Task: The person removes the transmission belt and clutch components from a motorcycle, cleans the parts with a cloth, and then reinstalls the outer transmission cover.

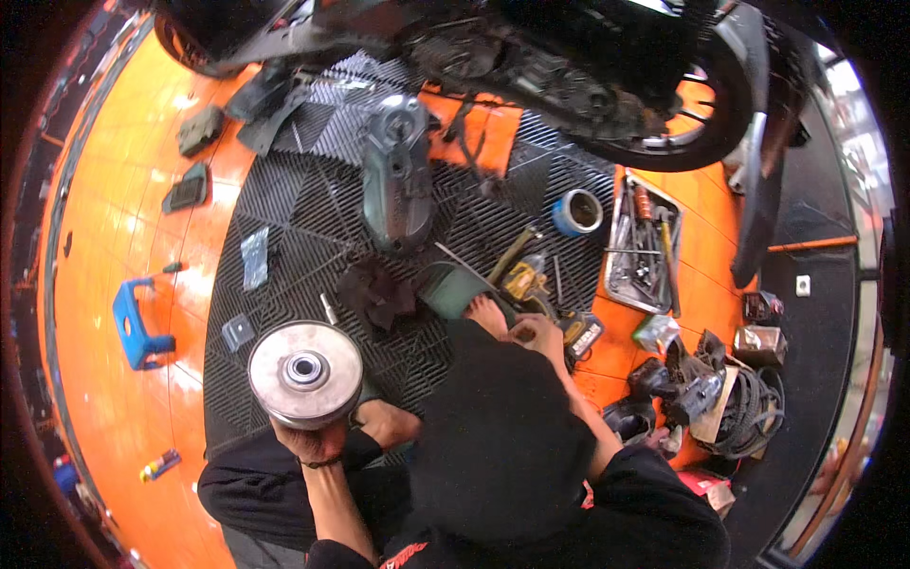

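Observation:
My left hand (315, 442) grips a round metal scooter pulley (275, 375) from below, holding it up with its flat face and central hub showing. My right hand (538, 335) is beside my bare foot (487, 315), fingers curled; what they hold, if anything, is too small to make out. Close to that hand lies a yellow and black cordless power tool (527, 284). A black cloth (377, 294) is on the ribbed mat beyond the pulley. A dark rounded shape covers the middle of the view and hides my lap.
A scooter (531, 76) stands at the far side. Its long engine cover (396, 180) lies on the mat (303, 190). To the right are a blue-rimmed can (577, 212), a metal tool tray (621, 294) and a coiled hose (758, 417). A blue stool (133, 322) is at left.

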